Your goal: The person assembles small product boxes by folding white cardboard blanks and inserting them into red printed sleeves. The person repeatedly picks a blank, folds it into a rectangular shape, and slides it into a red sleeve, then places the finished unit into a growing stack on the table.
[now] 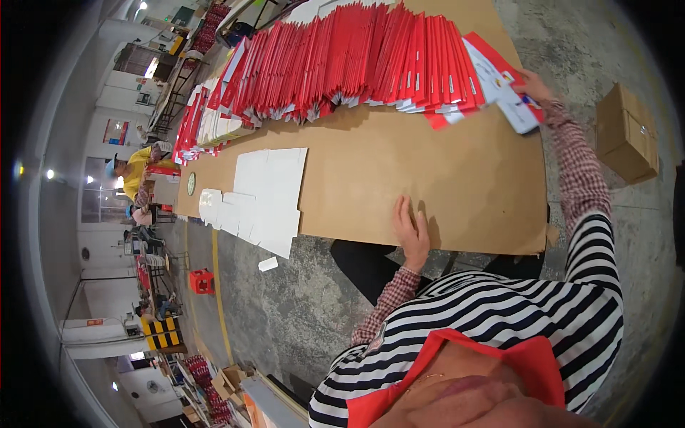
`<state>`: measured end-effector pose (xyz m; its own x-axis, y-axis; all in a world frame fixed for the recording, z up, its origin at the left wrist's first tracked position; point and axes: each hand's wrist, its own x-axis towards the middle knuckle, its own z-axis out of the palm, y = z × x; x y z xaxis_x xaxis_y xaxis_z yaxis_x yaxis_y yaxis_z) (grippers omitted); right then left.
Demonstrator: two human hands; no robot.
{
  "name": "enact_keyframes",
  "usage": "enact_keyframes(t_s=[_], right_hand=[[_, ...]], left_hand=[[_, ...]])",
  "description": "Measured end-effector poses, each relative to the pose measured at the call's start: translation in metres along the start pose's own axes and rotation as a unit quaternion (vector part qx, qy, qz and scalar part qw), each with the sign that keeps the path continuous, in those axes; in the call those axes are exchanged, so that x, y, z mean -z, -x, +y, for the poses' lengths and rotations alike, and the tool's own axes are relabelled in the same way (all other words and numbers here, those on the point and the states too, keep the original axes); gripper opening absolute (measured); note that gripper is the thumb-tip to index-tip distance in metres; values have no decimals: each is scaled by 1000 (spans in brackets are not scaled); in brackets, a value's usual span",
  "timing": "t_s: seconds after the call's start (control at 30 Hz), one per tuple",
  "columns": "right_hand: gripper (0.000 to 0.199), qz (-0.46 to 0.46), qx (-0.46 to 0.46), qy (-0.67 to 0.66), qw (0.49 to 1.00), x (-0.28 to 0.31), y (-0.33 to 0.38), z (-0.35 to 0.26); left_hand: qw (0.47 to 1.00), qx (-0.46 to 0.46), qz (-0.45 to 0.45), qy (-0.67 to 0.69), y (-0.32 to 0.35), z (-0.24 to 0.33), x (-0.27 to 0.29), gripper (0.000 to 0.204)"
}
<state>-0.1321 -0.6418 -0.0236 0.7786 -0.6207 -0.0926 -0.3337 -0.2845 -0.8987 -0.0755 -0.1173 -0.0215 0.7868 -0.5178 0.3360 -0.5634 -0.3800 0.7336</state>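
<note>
A long overlapping row of flat red and white cartons (357,57) lies across the far part of a brown cardboard-covered table (442,171). My right hand (535,87) reaches out to the right end of the row and grips the outermost red and white carton (510,93), which is tilted off the stack. My left hand (412,232) rests flat on the brown surface near its front edge, fingers together and holding nothing. Both my sleeves are checked, under a black and white striped top.
White die-cut sheets (267,192) lie on the table's left part, beside a small green round object (191,183). A closed cardboard box (628,132) stands on the concrete floor at right. A red stool (202,280) and a person in yellow (135,171) are further left.
</note>
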Motion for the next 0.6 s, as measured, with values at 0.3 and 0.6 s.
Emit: enact_keyframes(t_s=[0.3,0.6], right_hand=[[58,87,42,237,967,-106,-66,-45],[92,164,25,277,946,-204,-190,-121]], left_hand=[[997,5,7,82,-97,-22,-30,57],[979,-12,199,51,-265,-75,-45,78]])
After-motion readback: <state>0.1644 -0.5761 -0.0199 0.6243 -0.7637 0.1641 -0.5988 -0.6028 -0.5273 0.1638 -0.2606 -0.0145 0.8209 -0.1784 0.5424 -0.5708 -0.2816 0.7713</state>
